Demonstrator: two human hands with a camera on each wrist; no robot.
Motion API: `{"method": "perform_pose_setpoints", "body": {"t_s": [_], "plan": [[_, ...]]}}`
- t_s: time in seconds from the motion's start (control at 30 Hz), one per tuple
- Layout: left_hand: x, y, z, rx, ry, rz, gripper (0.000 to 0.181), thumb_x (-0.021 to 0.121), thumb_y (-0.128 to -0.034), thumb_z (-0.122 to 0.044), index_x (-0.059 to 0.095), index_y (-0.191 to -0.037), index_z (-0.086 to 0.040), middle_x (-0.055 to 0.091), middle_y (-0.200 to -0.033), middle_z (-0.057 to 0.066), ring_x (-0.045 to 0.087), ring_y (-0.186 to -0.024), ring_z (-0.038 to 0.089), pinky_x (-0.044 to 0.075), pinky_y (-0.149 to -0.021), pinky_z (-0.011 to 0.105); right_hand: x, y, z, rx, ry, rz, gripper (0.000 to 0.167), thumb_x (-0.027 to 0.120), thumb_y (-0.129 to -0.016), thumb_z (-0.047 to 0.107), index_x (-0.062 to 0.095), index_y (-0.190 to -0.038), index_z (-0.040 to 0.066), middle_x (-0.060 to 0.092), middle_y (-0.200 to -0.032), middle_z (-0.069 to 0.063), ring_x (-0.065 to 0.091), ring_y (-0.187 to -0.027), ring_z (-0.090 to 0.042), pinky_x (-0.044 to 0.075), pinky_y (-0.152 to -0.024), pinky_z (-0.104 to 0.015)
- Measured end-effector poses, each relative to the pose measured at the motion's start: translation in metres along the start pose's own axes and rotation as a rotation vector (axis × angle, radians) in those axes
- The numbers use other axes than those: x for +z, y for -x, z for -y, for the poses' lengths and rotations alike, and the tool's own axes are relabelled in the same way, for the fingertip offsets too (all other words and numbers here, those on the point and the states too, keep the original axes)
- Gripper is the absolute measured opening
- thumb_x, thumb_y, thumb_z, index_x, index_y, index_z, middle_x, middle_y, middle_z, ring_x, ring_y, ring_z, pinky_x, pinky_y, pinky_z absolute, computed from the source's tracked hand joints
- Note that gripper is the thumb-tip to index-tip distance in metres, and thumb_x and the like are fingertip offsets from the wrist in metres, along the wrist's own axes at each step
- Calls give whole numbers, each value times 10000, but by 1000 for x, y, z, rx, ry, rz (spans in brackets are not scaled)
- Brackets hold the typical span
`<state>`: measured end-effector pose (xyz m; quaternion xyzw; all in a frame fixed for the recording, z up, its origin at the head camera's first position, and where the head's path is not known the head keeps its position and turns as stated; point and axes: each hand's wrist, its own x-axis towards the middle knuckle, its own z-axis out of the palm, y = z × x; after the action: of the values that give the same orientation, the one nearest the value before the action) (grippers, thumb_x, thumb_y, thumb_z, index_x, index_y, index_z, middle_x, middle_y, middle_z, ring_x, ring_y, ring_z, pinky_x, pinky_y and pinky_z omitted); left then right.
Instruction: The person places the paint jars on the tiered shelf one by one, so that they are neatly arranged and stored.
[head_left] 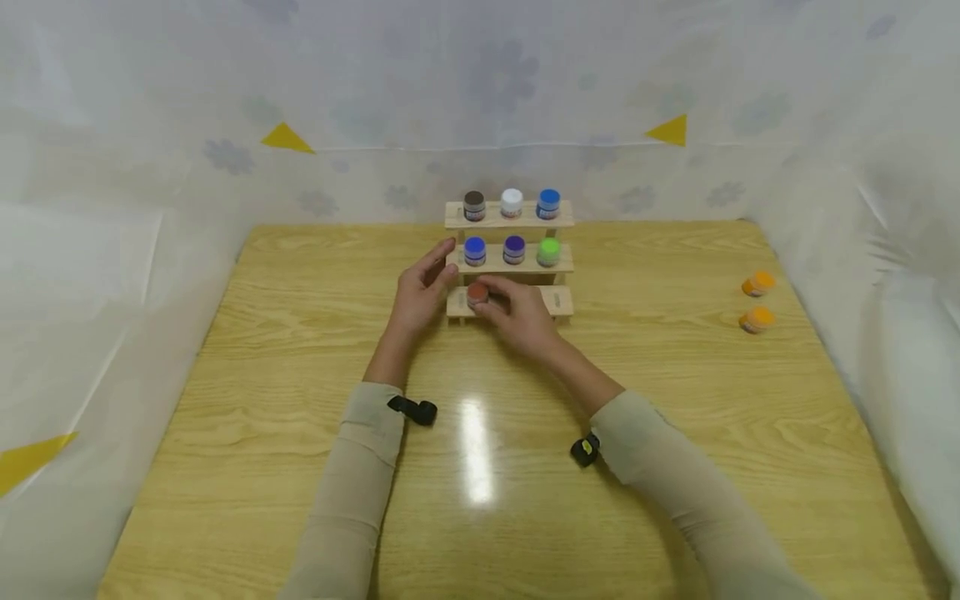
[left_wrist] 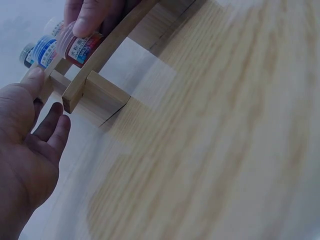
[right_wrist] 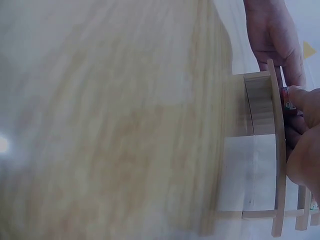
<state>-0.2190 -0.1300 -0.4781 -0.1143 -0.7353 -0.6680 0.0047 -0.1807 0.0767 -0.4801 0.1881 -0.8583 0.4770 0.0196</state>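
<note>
A small paint jar with a reddish-brown lid (head_left: 477, 294) stands at the left end of the lowest step of a three-step wooden rack (head_left: 564, 302). My right hand (head_left: 521, 317) pinches this jar between thumb and fingers; its printed label shows in the left wrist view. Beside the rack's left end is my left hand (head_left: 422, 296), its fingers loosely extended and holding nothing. Whether its fingertips touch the wood I cannot tell. On the middle step sit blue (head_left: 475, 251), purple (head_left: 513, 249) and green (head_left: 549, 252) jars.
The top step bears black (head_left: 474, 206), white (head_left: 512, 203) and light-blue (head_left: 548, 204) jars. Two orange-lidded jars (head_left: 759, 283) lie toward the right edge of the wood-grain table (head_left: 300, 350). Pale flowered sheeting (head_left: 502, 75) hangs behind and at both sides.
</note>
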Motion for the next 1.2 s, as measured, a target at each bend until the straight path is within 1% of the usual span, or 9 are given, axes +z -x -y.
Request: {"method": "perform_pose_setpoints", "body": {"t_s": [0.17, 0.33, 0.4, 0.57, 0.73, 0.83, 0.97, 1.07, 1.2], "plan": [[-1, -8, 19, 11, -8, -3, 474, 608, -1081, -98, 527, -1544, -39, 450, -1641, 118, 438, -1512, 288, 399, -1237, 325, 0, 0, 1, 12, -4, 2, 443, 741, -1012, 144, 636, -1426, 29, 714, -1325, -132, 688, -1226, -245, 587, -1037, -348], [-3, -10, 24, 23, -14, -6, 472, 628, -1078, -172, 559, -1541, -118, 477, -1634, 49, 474, -1491, 248, 423, -1218, 306, 0, -1, 1, 13, -12, 0, 461, 727, -1019, 138, 613, -1442, -2, 709, -1339, -144, 688, -1237, -250, 588, -1037, -331], [-4, -9, 25, 25, -14, -5, 467, 634, -1075, -201, 573, -1535, -146, 487, -1629, 21, 483, -1484, 228, 430, -1209, 294, 0, -1, 1, 18, -11, 1, 472, 728, -1018, 142, 606, -1450, -3, 706, -1350, -142, 681, -1254, -250, 579, -1052, -331], [-4, -8, 26, 25, -19, -4, 466, 637, -1074, -227, 579, -1532, -167, 492, -1625, 5, 486, -1481, 221, 435, -1206, 296, -2, 0, 0, 44, 10, -1, 504, 762, -1003, 195, 616, -1458, 34, 684, -1405, -120, 629, -1336, -250, 508, -1150, -361], [-3, -9, 25, 21, -19, 0, 470, 641, -1072, -227, 577, -1534, -162, 494, -1624, 10, 486, -1481, 226, 429, -1211, 297, -12, 8, -2, 70, 6, -22, 536, 801, -976, 213, 626, -1460, 66, 665, -1443, -94, 587, -1387, -241, 450, -1204, -363], [-2, -10, 23, 30, -12, 2, 468, 645, -1071, -212, 580, -1529, -144, 501, -1619, 22, 487, -1481, 226, 423, -1214, 292, -21, 16, -6, 82, -12, -38, 546, 809, -968, 203, 622, -1460, 59, 668, -1438, -96, 597, -1377, -236, 450, -1202, -341], [-2, -11, 23, 30, -16, 0, 465, 645, -1070, -199, 582, -1527, -141, 505, -1616, 16, 491, -1478, 214, 426, -1210, 282, -32, 27, -12, 101, -47, -54, 551, 812, -963, 195, 622, -1461, 55, 678, -1422, -105, 634, -1334, -235, 520, -1130, -320], [-3, -10, 22, 15, -25, -1, 468, 637, -1074, -190, 573, -1535, -145, 494, -1624, 12, 486, -1482, 220, 424, -1212, 283, -41, 36, -15, 109, -85, -61, 554, 812, -958, 176, 620, -1460, 41, 673, -1423, -126, 640, -1324, -259, 559, -1083, -338], [-2, -8, 22, 0, -30, -6, 471, 620, -1081, -146, 551, -1546, -114, 474, -1637, 47, 466, -1496, 262, 404, -1233, 316, -55, 50, -20, 125, -108, -84, 556, 818, -950, 171, 624, -1449, 25, 672, -1421, -138, 632, -1334, -282, 542, -1112, -384]]}}
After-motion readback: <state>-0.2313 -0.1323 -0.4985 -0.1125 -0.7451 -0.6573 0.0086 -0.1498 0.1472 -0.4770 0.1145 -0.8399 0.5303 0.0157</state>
